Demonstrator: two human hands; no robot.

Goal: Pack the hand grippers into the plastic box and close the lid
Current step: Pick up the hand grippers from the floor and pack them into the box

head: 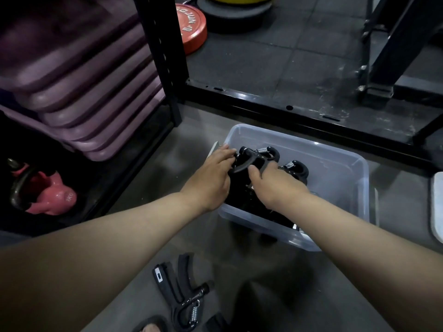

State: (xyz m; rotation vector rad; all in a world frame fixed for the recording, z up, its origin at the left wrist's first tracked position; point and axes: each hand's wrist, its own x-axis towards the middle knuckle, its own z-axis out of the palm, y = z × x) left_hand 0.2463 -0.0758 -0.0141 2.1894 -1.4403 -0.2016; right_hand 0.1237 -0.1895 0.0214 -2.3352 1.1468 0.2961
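A clear plastic box (pixel 335 164) stands open on the grey floor, with several black hand grippers inside at its left side. My left hand (pixel 211 178) and my right hand (pixel 275 185) both reach over the box's near-left corner and hold one black hand gripper (pixel 254 158) above the pile. A second gripper with a steel spring (pixel 296 170) lies just right of it in the box. Another black hand gripper (pixel 184 293) lies on the floor near me, below my arms. A pale lid (pixel 436 207) shows at the right edge.
A black metal rack (pixel 165 61) on the left holds stacked purple mats (pixel 84 92), with a pink kettlebell (pixel 48 195) beneath. Behind the box runs a black frame rail (pixel 299 116). A red weight plate (pixel 191 27) and black plates lie on the far floor.
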